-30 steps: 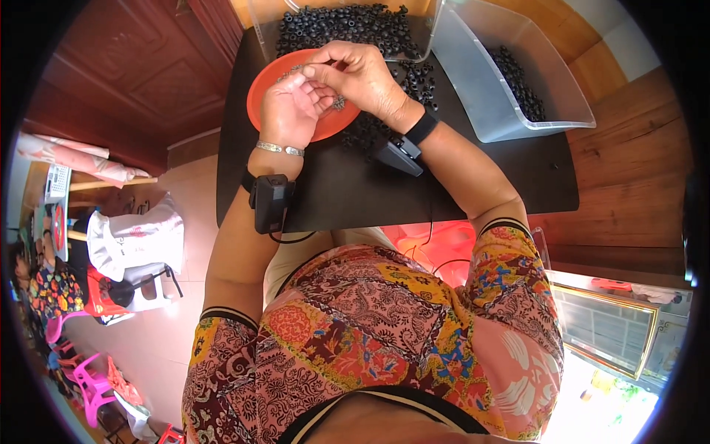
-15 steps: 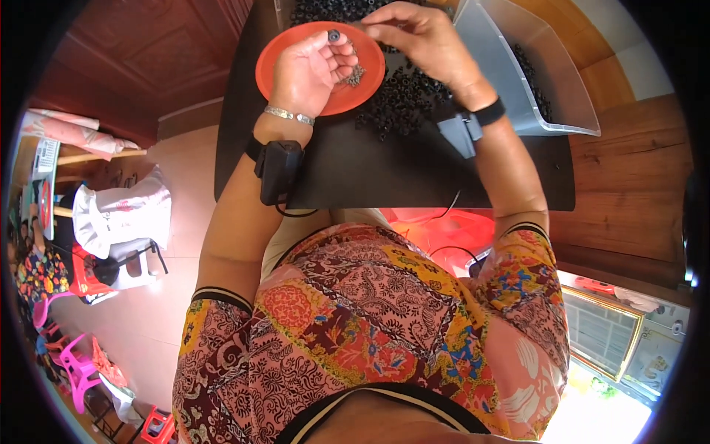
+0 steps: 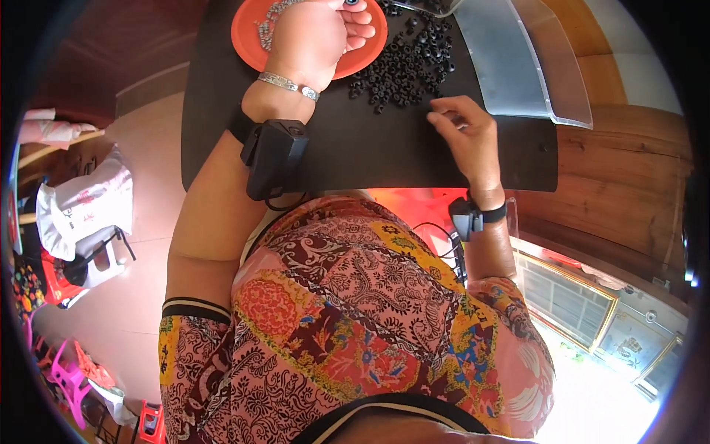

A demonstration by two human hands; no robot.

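Observation:
Palm up at the top edge, my left hand holds a small round black piece with a lighter centre at its fingertips; part of that hand is cut off by the frame. Below it lies an orange-red plate with many small grey metal bits on it. My right hand is over the black table, its thumb and forefinger drawn together in a pinch. Whatever they hold, if anything, is too small to make out. Just beyond those fingers spreads a heap of small black ring-like pieces.
To the right of the heap a clear plastic bin lies with its open side toward the table. A wooden panel stands further right. On the floor at left are a white bag and pink stools.
My right hand has come back from near my left hand toward the table's near edge. My left hand still holds the black piece; the view has shifted, so the plate sits higher.

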